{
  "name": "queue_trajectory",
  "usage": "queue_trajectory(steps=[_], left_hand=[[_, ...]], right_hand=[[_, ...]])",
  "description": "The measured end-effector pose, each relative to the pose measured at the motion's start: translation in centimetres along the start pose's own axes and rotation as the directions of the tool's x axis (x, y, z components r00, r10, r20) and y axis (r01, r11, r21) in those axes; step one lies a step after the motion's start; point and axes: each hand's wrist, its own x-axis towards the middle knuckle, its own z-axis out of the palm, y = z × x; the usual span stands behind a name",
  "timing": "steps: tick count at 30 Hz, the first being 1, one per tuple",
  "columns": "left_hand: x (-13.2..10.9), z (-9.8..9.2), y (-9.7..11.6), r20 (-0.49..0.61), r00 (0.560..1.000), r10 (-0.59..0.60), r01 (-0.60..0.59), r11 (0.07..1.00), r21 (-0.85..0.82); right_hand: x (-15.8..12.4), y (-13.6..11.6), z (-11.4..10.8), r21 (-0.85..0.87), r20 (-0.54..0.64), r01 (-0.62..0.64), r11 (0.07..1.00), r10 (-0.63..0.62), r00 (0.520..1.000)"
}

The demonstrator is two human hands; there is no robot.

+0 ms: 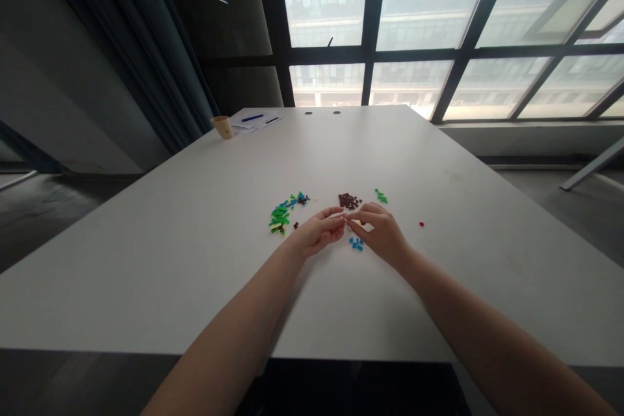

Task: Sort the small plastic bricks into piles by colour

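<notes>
My left hand (pixel 322 232) and my right hand (pixel 377 231) meet at the fingertips above the white table. Both are closed in a pinch around something too small to make out between them. Just beyond the fingers is a pile of dark brown toy bricks (pixel 347 201). Several blue bricks (pixel 356 244) lie below the fingertips, close to my right hand. Pale yellow pieces (pixel 359 223) show partly behind the right fingers. To the left of my left hand spreads a curved heap of green, blue and yellow bricks (pixel 280 216).
A few green bricks (pixel 381 195) lie beyond my right hand, and one red brick (pixel 422 224) sits off to its right. At the table's (pixel 390 149) far left are a tan cup (pixel 223 127) and papers (pixel 242 123) with a blue pen (pixel 252 117).
</notes>
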Motion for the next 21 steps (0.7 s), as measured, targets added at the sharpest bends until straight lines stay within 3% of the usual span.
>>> queue_trajectory(steps=[6, 21], left_hand=[[-0.11, 0.31, 0.02, -0.027, 0.999, -0.038, 0.039, 0.999, 0.036], [0.03, 0.00, -0.07, -0.026, 0.999, 0.022, -0.021, 0.998, 0.056]], right_hand=[[0.11, 0.06, -0.26, -0.020, 0.003, -0.011, 1.000, 0.011, 1.000], [0.20, -0.17, -0.52, -0.035, -0.029, -0.002, 0.999, 0.001, 1.000]])
